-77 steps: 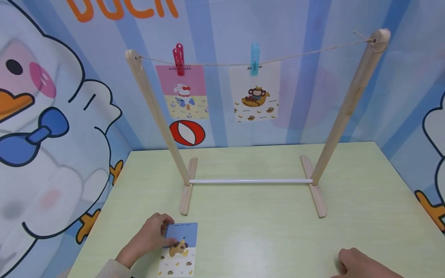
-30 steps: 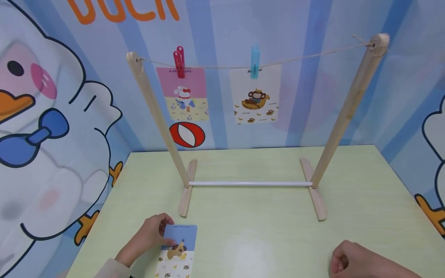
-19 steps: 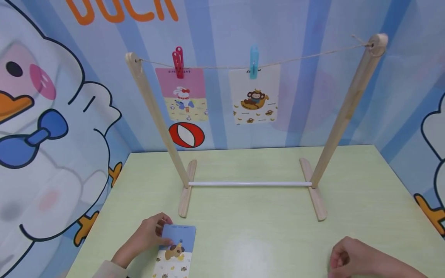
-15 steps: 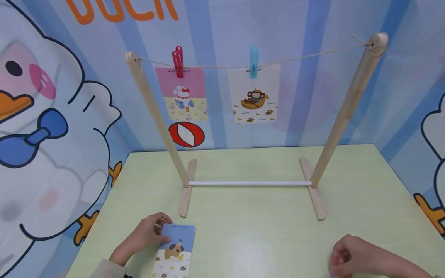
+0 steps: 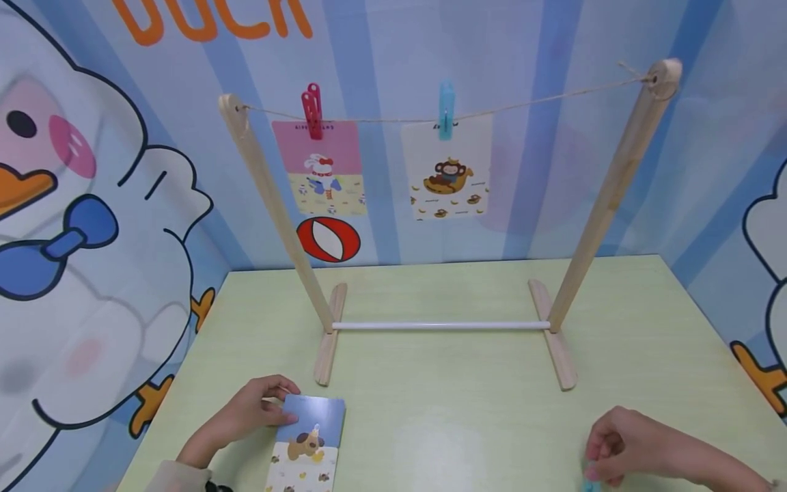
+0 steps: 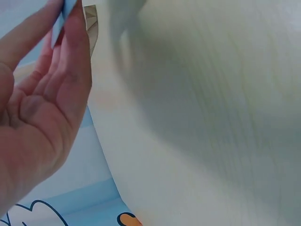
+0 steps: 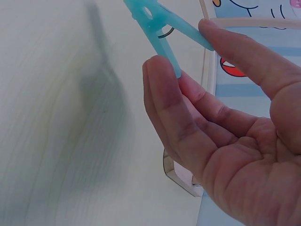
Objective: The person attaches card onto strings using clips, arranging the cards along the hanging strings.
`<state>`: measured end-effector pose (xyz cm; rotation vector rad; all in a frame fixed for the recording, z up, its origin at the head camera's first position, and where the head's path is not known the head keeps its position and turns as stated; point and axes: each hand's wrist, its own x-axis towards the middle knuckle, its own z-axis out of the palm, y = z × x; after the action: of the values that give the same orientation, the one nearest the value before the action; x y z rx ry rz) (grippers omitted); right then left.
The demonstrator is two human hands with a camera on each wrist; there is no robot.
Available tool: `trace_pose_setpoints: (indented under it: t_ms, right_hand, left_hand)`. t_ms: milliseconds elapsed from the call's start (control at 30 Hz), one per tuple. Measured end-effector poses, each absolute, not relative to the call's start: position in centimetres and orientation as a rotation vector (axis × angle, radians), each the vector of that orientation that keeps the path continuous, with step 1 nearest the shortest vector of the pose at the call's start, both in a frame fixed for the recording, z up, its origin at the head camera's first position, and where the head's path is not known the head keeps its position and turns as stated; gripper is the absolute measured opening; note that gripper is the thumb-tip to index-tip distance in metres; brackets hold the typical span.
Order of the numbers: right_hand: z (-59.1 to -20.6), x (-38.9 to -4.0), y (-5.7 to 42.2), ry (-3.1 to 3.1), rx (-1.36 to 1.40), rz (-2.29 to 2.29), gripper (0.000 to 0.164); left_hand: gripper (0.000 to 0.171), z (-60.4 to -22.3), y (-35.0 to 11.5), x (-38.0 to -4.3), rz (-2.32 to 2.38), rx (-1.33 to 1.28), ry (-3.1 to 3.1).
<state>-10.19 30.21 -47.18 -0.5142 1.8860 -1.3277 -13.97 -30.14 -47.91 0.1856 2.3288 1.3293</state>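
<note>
At the front left, my left hand [image 5: 242, 413] pinches the left edge of a card [image 5: 316, 418] between thumb and fingers. The card has a blue top and a white lower part with a brown puppy; its bottom runs out of the head view. Only a sliver of this card [image 6: 60, 30] shows in the left wrist view. My right hand [image 5: 639, 441], at the front right, pinches the two handles of a turquoise clothespin [image 7: 162, 47] between thumb and fingertips. In the head view just the clothespin's end [image 5: 591, 486] peeks out under the fingers.
A wooden rack [image 5: 277, 198] stands at the table's back, with a white rod [image 5: 443, 326] low down and twine [image 5: 541, 100] strung between its posts. A red clothespin [image 5: 312, 113] holds a pink rabbit card [image 5: 341, 147]; a blue clothespin [image 5: 446, 113] holds a monkey card [image 5: 424, 154].
My right hand has come farther into view and risen, and the turquoise clothespin now shows under its fingers. My left hand has shifted slightly left with the puppy card.
</note>
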Motion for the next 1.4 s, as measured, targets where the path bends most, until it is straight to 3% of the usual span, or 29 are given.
trace_pose_setpoints:
  t_ms: [1400]
  right_hand:
    - [-45.2,-11.7,30.4,1.963,-0.598,-1.33,0.011]
  left_hand:
    - [0.035,-43.6,-27.7,-16.9,1.388,0.341,2.266]
